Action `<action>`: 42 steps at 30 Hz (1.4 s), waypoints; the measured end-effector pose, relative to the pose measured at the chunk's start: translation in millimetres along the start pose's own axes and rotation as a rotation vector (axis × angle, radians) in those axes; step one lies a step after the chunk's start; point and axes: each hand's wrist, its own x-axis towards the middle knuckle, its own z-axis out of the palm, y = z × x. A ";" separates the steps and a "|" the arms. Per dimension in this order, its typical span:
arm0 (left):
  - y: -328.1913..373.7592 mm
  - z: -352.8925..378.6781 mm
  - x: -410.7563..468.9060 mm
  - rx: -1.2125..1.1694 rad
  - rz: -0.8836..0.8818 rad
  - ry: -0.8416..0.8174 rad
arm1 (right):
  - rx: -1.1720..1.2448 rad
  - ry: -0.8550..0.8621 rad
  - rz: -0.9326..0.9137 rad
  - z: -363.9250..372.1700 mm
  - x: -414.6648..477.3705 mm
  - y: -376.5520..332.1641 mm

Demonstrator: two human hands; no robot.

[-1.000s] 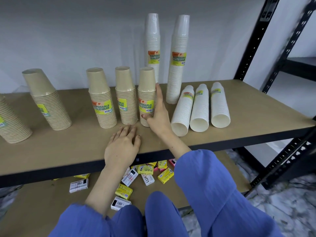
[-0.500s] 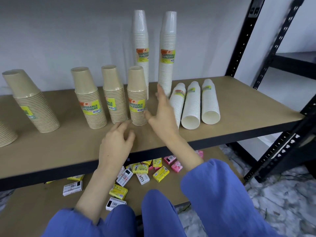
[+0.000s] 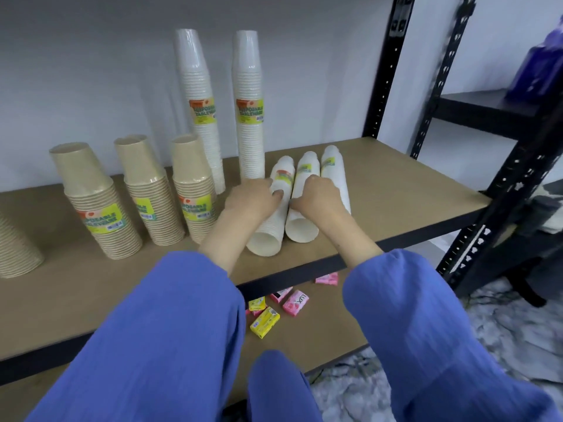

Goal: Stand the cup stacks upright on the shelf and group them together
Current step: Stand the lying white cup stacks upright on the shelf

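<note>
Three white cup stacks lie side by side on the wooden shelf [image 3: 396, 190], open ends toward me. My left hand [image 3: 253, 199] closes on the left lying stack [image 3: 264, 239]. My right hand [image 3: 316, 199] curls over the middle lying stack [image 3: 300, 228]. The right lying stack [image 3: 335, 169] is untouched beside it. Behind them two tall white stacks [image 3: 199, 117] [image 3: 248, 111] stand upright against the wall. Three brown cup stacks [image 3: 97, 208] [image 3: 149, 193] [image 3: 193, 190] stand upright to the left, close together.
Another brown stack [image 3: 15, 248] stands at the far left edge of view. Black shelf posts [image 3: 384, 71] rise at the right end. Soap packets [image 3: 265, 321] lie on the lower shelf. A blue object [image 3: 542, 56] sits on the neighbouring rack.
My right hand left the rightmost brown stack and moved right onto the middle lying white stack. My left hand lifted from the shelf and went to the left lying stack.
</note>
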 end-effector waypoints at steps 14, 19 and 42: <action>1.8 -12.3 31.5 0.133 -0.047 -0.251 | -0.260 -0.471 0.065 -34.6 27.0 -11.3; -9.7 -10.1 39.7 -0.025 -0.073 -0.308 | -0.087 -0.633 0.213 -28.3 27.6 -10.0; -23.0 35.0 22.6 -0.541 0.306 0.511 | 0.697 0.301 -0.265 16.9 9.4 45.4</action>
